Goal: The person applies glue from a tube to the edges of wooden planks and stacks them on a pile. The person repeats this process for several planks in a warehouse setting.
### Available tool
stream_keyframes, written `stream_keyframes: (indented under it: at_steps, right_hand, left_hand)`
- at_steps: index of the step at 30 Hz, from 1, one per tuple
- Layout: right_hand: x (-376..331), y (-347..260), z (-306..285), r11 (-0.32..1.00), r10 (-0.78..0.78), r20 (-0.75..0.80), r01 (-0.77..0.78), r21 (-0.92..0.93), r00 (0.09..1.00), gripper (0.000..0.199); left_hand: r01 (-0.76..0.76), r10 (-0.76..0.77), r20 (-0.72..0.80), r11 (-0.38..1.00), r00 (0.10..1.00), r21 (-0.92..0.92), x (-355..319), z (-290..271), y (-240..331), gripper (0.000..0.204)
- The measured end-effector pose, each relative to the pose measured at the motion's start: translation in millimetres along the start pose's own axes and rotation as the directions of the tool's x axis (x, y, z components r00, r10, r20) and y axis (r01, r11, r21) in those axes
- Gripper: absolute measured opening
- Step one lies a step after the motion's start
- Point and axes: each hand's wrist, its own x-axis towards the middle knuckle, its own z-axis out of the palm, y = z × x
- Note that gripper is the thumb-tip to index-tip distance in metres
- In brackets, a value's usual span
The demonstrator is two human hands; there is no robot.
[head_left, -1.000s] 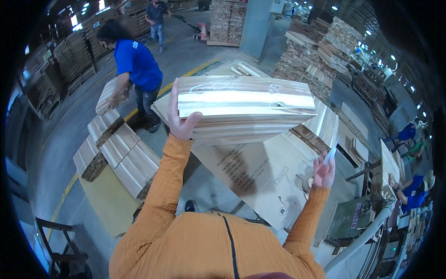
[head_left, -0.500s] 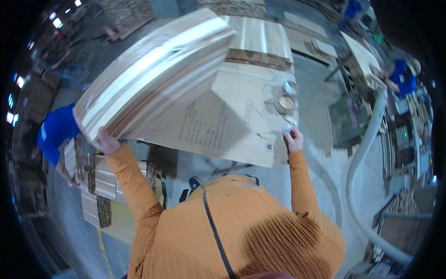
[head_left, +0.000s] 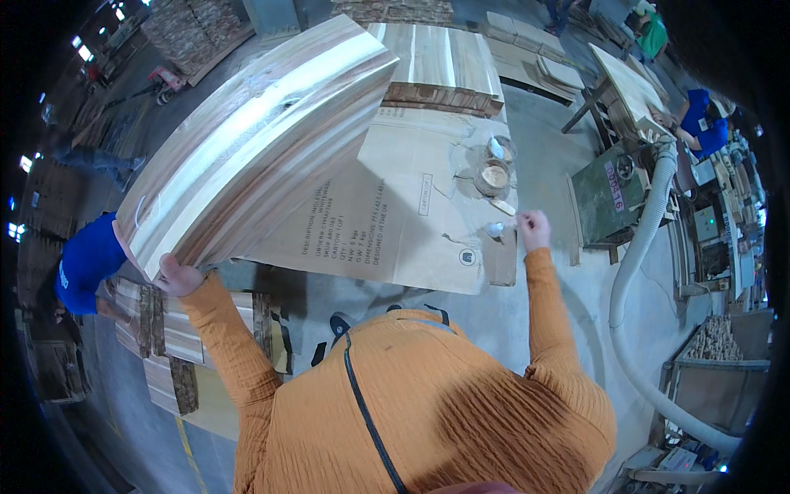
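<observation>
My left hand (head_left: 179,276) grips the near left corner of a striped wooden panel (head_left: 271,123), fingers closed on its edge. The panel is held tilted, its near edge raised over a cardboard sheet (head_left: 403,239). At the cardboard's right edge my right hand (head_left: 533,228) is closed, fingers pinched together; what they hold, if anything, is too small to make out. Just left of it lies a small white lump (head_left: 494,230). Beyond are a round tub of beige paste (head_left: 495,174) and a flat light stick (head_left: 503,207).
A stack of wooden panels (head_left: 444,58) stands at the table's far end. On the left, a person in a blue shirt (head_left: 86,263) bends beside more stacked boards (head_left: 185,329). To the right are a green machine (head_left: 609,193) and a grey hose (head_left: 638,288).
My right hand has moved slightly right and up, away from the white lump. My left hand and the panel have shifted a little to the left. The left-hand person has shifted slightly.
</observation>
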Motion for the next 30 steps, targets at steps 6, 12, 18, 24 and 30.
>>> stream_keyframes:
  at_steps: [6,12,18,24,30]
  right_hand:
    - [96,-47,14,0.934,-0.052,0.256,0.137,-0.331,0.965,0.018]
    - [116,-68,46,0.701,0.102,0.480,0.280,-0.656,0.871,0.017]
    - [114,-69,42,0.741,0.137,0.489,0.238,-0.628,0.861,0.018]
    - [128,-81,31,0.816,0.136,0.457,0.163,-0.555,0.879,0.021]
    - [176,-160,6,0.905,-0.388,0.145,0.347,0.246,0.910,0.013]
  left_hand:
    - [-0.016,0.016,0.017,1.000,1.000,0.021,1,4,9,0.087]
    - [-0.047,0.043,0.043,0.994,0.998,0.094,0,-8,10,0.090]
    - [-0.012,0.013,-0.003,0.997,1.000,0.074,-2,-10,17,0.093]
    - [-0.030,0.033,-0.034,0.995,0.999,0.100,-11,-3,31,0.099]
    - [0.042,-0.042,0.021,0.999,0.999,-0.010,-12,-6,32,0.096]
